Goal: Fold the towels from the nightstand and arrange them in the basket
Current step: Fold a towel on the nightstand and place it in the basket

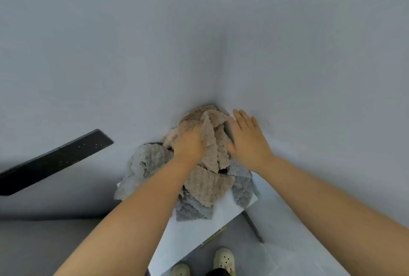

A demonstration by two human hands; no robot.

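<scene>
**Towels heaped on the nightstand, your left hand in the pile**

The towels are small, waffle-textured cloths with wavy edges, all crumpled and unfolded. They lie in one loose mound on the white nightstand (199, 238), which is pushed into the corner of two pale grey walls. A beige towel (210, 134) sits on top, and another beige one (208, 185) spills down the front. The grey towels (148, 160) bulge out on the left, on the right and under the front edge of the heap.

Your left hand (190, 145) is dug into the top of the mound, fingers curled round a fold of the upper beige towel. Your right hand (247, 140) lies just beside the pile, fingers straight and close together, palm down.

A dark rim (229, 132) shows between your right hand and the cloth. It may be the basket, buried under the towels, but too little is visible to tell.

Your cream clogs (223, 258) stand below the nightstand.
</scene>
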